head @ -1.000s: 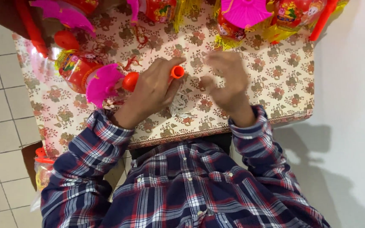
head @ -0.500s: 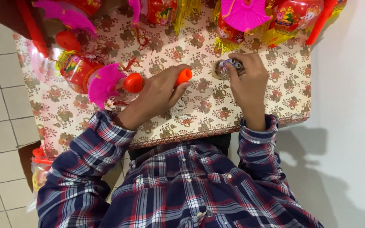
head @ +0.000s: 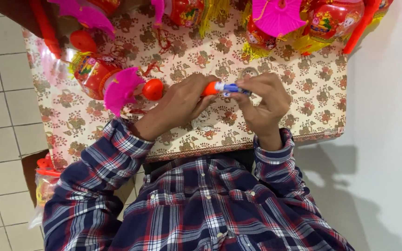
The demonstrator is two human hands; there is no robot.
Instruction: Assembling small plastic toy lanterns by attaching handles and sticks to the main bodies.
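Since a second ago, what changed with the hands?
The right hand reached out over the cloth, took a small blue-and-white cylinder, and brought it back to the tip of the orange handle. The left hand kept its grip on that handle. The lanterns and the floral tablecloth stayed put.

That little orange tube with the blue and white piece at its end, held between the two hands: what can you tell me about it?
The small orange plastic tube lies roughly level above the flower-patterned tablecloth. Its left end is hidden inside the left hand, so its full length cannot be seen. A narrow blue and white cylinder sits at its right end, pinched by the fingertips of the right hand. Whether that cylinder is partly inside the tube cannot be told. Both look smooth and glossy.
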